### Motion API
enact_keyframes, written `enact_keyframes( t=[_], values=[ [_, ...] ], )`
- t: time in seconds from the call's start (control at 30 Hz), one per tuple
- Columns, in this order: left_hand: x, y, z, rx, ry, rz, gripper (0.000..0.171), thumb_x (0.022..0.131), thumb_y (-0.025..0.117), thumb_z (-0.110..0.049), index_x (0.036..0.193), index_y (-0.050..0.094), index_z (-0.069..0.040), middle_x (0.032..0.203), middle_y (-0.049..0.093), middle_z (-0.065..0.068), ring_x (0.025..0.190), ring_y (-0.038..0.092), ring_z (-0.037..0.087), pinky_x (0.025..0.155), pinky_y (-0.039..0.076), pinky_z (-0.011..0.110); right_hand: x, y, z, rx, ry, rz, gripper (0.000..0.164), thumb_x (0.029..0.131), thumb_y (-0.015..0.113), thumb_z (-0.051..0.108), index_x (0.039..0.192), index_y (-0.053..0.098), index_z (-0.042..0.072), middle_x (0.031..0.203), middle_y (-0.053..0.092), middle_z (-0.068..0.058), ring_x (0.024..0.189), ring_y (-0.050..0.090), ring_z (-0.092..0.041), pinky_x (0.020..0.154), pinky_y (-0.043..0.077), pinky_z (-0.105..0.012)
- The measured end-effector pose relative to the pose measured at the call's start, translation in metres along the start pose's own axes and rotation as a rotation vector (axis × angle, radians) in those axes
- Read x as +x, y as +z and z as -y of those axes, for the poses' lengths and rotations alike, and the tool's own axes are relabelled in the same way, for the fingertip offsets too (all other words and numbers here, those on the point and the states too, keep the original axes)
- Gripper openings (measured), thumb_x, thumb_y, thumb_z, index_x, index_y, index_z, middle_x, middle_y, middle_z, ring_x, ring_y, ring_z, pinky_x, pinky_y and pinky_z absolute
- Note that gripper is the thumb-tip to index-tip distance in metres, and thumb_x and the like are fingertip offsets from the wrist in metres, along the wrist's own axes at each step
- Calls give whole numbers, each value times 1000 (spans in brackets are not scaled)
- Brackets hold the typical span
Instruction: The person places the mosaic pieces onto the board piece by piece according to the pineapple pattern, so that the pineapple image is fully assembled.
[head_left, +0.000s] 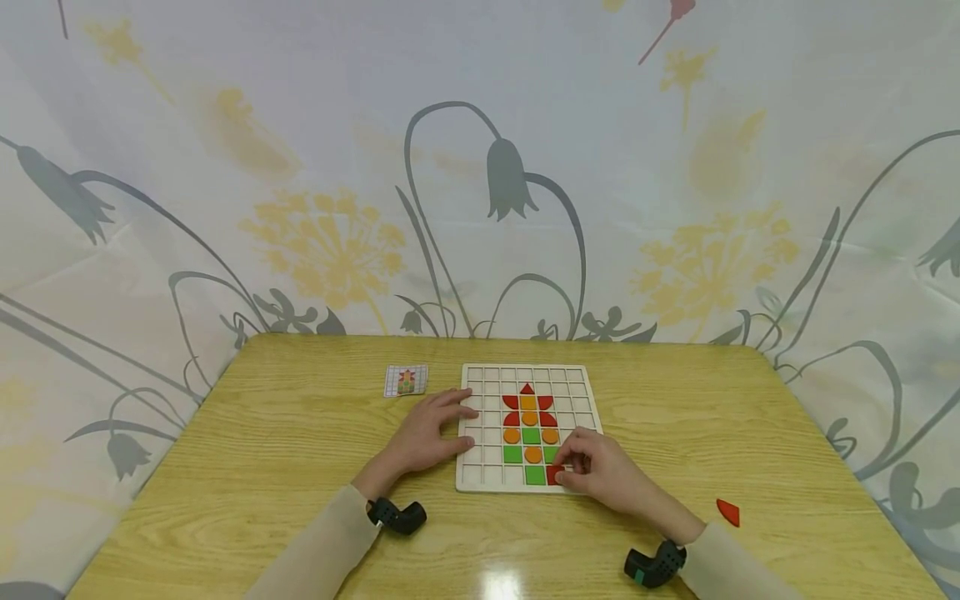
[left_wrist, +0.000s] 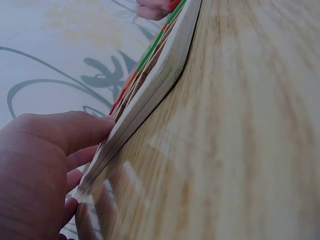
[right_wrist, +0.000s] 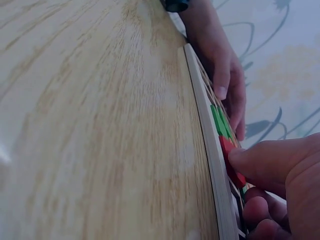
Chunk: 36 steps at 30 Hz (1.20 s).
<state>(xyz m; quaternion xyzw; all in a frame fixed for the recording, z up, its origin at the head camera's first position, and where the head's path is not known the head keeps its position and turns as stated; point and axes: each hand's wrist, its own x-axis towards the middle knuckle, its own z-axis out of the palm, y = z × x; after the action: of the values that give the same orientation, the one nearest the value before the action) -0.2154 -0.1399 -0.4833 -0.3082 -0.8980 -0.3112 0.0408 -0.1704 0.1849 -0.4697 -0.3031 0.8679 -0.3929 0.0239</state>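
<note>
A white grid board (head_left: 480,476) lies on the table, bearing red, orange and green tiles in the grid. My left hand (head_left: 427,433) rests at its left edge, thumb and fingertips spread over the rim. In the left wrist view, the thumb (left_wrist: 85,131) touches the board's edge. At the board's bottom row, my right hand (head_left: 603,471) pinches a red tile (head_left: 553,473) beside a green square (head_left: 535,475). The right wrist view shows this red tile (right_wrist: 230,160) slightly tilted under the thumb; the fingers hide part of its outline.
A small pattern card (head_left: 406,381) lies left of the board, showing a similar coloured figure. One loose red tile (head_left: 728,512) with a curved side is on the table (head_left: 315,442) at the right, near my right forearm. A flowered cloth hangs behind the table.
</note>
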Motion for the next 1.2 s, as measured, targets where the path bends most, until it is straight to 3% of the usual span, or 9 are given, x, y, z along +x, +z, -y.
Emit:
enact_keyframes(
  t=[0.33,0.6,0.77,0.97,1.1,1.2],
  values=[
    [0,-1,0,-4,3,3,39,91,70,-31,125,69,-11,152,46,8,141,36,34,112,29,59,0,1,-2,-3,-5,-6,10,86,77,12,90,73,20,84,56,4,68,49,-5,58,45,-23],
    [0,0,0,0,-16,5,37,91,70,-31,124,70,-13,152,46,7,141,36,34,112,29,59,-8,-15,-8,66,-1,-51,12,89,73,3,96,73,12,91,61,0,75,54,-9,63,48,-23],
    [-1,1,0,-1,-23,6,37,92,69,-31,125,69,-13,153,45,6,142,36,34,112,28,59,-23,-41,-22,20,67,-58,14,90,71,-1,100,72,9,93,64,-5,77,57,-10,64,50,-24],
    [-1,2,0,2,-12,4,38,92,69,-32,125,69,-12,152,45,7,141,36,35,112,28,59,-54,-83,-38,14,133,-42,11,93,70,8,104,72,9,93,67,-2,78,59,-9,62,52,-26],
    [-1,1,0,-5,-15,10,39,92,69,-32,126,69,-11,152,45,8,142,36,35,113,28,59,-77,-109,-56,12,154,19,10,95,68,11,103,73,9,94,69,0,79,61,-8,62,52,-26],
    [-1,1,-1,-14,-17,8,38,92,69,-31,125,69,-12,152,45,8,142,36,34,113,28,58,-94,-127,-70,87,150,102,12,95,66,6,104,74,4,96,70,1,79,62,-9,63,53,-27]
  ],
)
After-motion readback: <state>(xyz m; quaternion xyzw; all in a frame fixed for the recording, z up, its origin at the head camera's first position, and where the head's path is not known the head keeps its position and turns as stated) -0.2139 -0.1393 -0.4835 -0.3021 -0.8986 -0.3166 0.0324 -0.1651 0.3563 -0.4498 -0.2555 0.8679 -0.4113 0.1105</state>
